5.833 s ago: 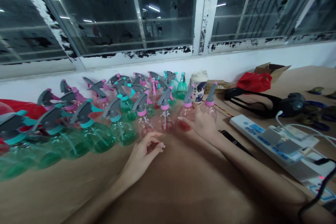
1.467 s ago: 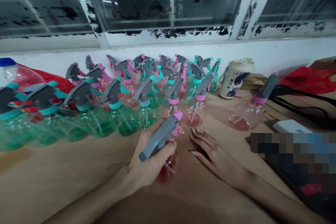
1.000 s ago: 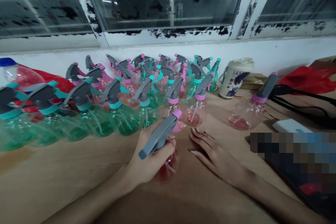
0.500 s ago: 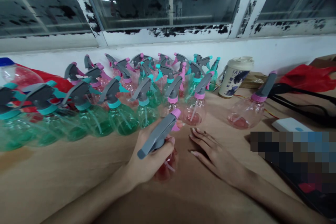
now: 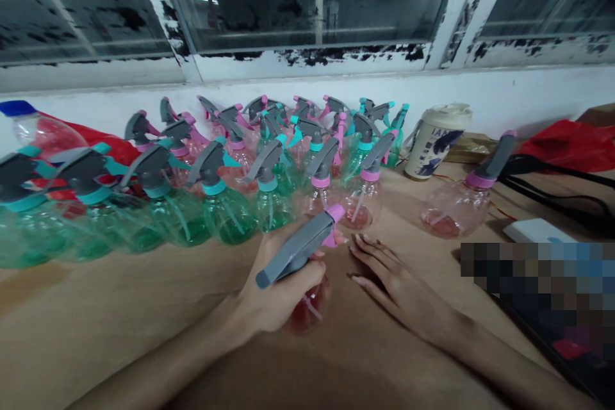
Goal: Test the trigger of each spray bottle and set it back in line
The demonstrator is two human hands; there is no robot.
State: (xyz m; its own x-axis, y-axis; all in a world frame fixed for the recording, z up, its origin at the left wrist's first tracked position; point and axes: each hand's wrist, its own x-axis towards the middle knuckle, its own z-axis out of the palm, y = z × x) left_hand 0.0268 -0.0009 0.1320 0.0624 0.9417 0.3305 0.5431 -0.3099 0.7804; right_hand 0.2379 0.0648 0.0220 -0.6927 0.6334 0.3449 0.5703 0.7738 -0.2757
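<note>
My left hand is wrapped round the neck of a pink spray bottle, just under its grey trigger head with a pink nozzle. The bottle stands near the middle of the table, its neck and collar mostly hidden by my fingers. To its right, my right hand lies flat on the tabletop, fingers stretched out and holding nothing. Just beyond the hands stand another pink spray bottle and a green spray bottle. A separate pink spray bottle stands farther right.
Several green and pink spray bottles crowd the left and back of the table. A paper cup with a lid stands by the wall. On the right lie black straps, a red plastic bag and a white box.
The whole view has shifted slightly, so things appear a little farther right. My left hand still grips the spray bottle, and my right hand stays flat on the table.
</note>
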